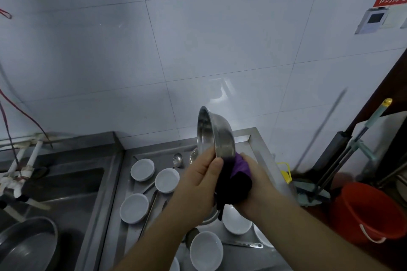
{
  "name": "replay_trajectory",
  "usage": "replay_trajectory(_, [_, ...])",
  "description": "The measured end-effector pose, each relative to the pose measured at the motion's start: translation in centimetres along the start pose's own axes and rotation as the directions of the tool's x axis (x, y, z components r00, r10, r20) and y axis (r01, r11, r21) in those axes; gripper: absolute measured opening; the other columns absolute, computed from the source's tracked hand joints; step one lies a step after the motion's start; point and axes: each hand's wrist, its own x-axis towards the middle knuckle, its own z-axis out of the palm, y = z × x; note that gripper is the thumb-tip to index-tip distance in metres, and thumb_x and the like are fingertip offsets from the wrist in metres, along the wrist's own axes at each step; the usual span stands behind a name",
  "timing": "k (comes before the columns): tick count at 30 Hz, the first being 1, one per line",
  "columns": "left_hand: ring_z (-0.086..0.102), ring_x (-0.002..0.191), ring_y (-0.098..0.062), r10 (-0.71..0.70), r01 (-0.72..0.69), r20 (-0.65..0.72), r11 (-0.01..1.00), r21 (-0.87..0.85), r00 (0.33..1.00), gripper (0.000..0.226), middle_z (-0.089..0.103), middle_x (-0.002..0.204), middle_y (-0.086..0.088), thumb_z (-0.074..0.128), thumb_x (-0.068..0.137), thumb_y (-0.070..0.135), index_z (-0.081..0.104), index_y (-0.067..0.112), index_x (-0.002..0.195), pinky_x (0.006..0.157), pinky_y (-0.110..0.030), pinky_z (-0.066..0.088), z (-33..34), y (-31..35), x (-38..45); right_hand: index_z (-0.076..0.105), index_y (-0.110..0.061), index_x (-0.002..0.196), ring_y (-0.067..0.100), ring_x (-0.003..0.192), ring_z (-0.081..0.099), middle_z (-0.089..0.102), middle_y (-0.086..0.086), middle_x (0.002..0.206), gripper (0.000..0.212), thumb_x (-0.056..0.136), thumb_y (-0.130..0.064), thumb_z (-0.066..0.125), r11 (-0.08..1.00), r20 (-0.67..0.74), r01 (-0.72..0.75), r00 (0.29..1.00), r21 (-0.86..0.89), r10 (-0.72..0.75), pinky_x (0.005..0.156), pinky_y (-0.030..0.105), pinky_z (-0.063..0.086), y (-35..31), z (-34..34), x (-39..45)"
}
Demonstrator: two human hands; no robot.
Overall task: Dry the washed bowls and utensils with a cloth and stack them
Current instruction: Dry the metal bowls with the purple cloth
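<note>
Steel bowl held on edge against bunched purple cloth.

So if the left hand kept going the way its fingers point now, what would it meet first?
Little room to travel: the left hand already grips the steel bowl by its rim. Beyond the bowl, probably the tiled wall, though depth is unclear.

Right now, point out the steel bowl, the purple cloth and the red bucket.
steel bowl (214, 133): head view, on its outer metal wall, above the hands.
purple cloth (241, 168): head view, on the bunched purple fold under the bowl.
red bucket (361, 213): head view, on its inner wall at right.
</note>
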Motion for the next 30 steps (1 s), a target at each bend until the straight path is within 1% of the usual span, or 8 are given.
replay_trajectory(3, [0.069, 0.107, -0.006, 0.004, -0.011, 0.036, 0.984, 0.177, 0.999, 0.030, 0.074, 0.113, 0.017, 0.042, 0.108, 0.048, 0.062, 0.051, 0.130, 0.090, -0.018, 0.056, -0.1, 0.0, -0.2, 0.080, -0.004, 0.099, 0.034, 0.077, 0.078, 0.077, 0.020, 0.092, 0.040, 0.102, -0.035, 0.055, 0.999, 0.025, -0.042, 0.999, 0.027, 0.042, 0.061, 0.039, 0.064, -0.7, 0.1, -0.7])
replay_trajectory(8, [0.069, 0.099, -0.010, -0.045, -0.013, 0.146, 0.926, 0.376, 0.988, 0.029, 0.073, 0.106, 0.016, 0.040, 0.109, 0.045, 0.059, 0.050, 0.131, 0.087, -0.035, 0.057, -0.6, 0.0, -0.8, 0.085, -0.006, 0.087, 0.029, 0.074, 0.078, 0.078, 0.015, 0.089, 0.047, 0.100, -0.042, 0.057, 0.995, 0.032, 0.030, 0.999, 0.097, -0.034, 0.061, 0.036, 0.063, -2.0, 0.2, -0.9])
replay_trajectory(11, [0.060, 0.076, -0.004, -0.057, -0.062, 0.245, 0.889, 0.455, 0.968, 0.022, 0.064, 0.084, 0.021, 0.041, 0.108, 0.042, 0.056, 0.056, 0.115, 0.073, -0.031, 0.048, -0.4, 0.5, -1.6, 0.081, -0.012, 0.078, 0.026, 0.065, 0.074, 0.073, 0.010, 0.075, 0.043, 0.096, -0.046, 0.060, 0.987, 0.024, 0.098, 0.995, 0.127, -0.102, 0.058, 0.033, 0.061, -3.2, 0.5, -1.2])
replay_trajectory(14, [0.062, 0.079, -0.007, -0.063, -0.129, 0.329, 0.838, 0.531, 0.942, 0.025, 0.066, 0.088, 0.014, 0.040, 0.108, 0.041, 0.055, 0.048, 0.127, 0.075, -0.030, 0.053, -0.6, 0.6, -2.1, 0.078, -0.013, 0.062, 0.023, 0.051, 0.070, 0.069, 0.010, 0.062, 0.053, 0.095, -0.051, 0.060, 0.982, -0.005, 0.126, 0.992, 0.144, -0.127, 0.047, 0.031, 0.059, -4.1, -0.2, -1.1])
replay_trajectory(20, [0.057, 0.081, 0.002, -0.118, -0.225, 0.462, 0.752, 0.620, 0.879, 0.023, 0.060, 0.090, 0.025, 0.037, 0.109, 0.042, 0.043, 0.052, 0.129, 0.080, -0.026, 0.051, -1.0, 1.4, -2.7, 0.083, -0.014, 0.064, 0.023, 0.060, 0.076, 0.076, 0.011, 0.069, 0.066, 0.087, -0.072, 0.064, 0.985, 0.079, 0.150, 0.984, 0.085, -0.157, 0.049, 0.032, 0.060, -3.5, -2.6, -1.0])
replay_trajectory(26, [0.058, 0.091, -0.008, -0.140, -0.293, 0.476, 0.628, 0.721, 0.868, 0.029, 0.062, 0.105, 0.016, 0.033, 0.109, 0.044, 0.044, 0.042, 0.135, 0.086, -0.037, 0.055, -1.4, 1.4, -2.5, 0.078, -0.018, 0.125, 0.029, 0.112, 0.075, 0.076, 0.015, 0.124, 0.064, 0.084, -0.067, 0.076, 0.983, 0.173, 0.148, 0.977, -0.105, -0.128, 0.080, 0.038, 0.063, -3.5, -4.2, -1.2])
replay_trajectory(28, [0.061, 0.092, -0.013, -0.135, -0.327, 0.481, 0.573, 0.751, 0.866, 0.032, 0.065, 0.108, 0.011, 0.031, 0.108, 0.044, 0.046, 0.038, 0.135, 0.084, -0.041, 0.056, -1.4, 1.0, -2.4, 0.079, -0.015, 0.124, 0.031, 0.105, 0.077, 0.078, 0.017, 0.118, 0.061, 0.082, -0.059, 0.082, 0.980, 0.135, 0.154, 0.981, -0.129, -0.137, 0.076, 0.040, 0.063, -3.3, -4.9, -0.7])
replay_trajectory(30, [0.063, 0.096, -0.016, -0.136, -0.360, 0.496, 0.531, 0.767, 0.858, 0.034, 0.067, 0.113, 0.009, 0.032, 0.109, 0.043, 0.047, 0.035, 0.138, 0.086, -0.043, 0.055, -1.4, 0.4, -2.1, 0.087, -0.015, 0.096, 0.028, 0.077, 0.079, 0.080, 0.015, 0.091, 0.037, 0.080, -0.049, 0.082, 0.968, 0.079, 0.166, 0.985, -0.186, -0.154, 0.061, 0.037, 0.061, -2.9, -5.2, -0.5])
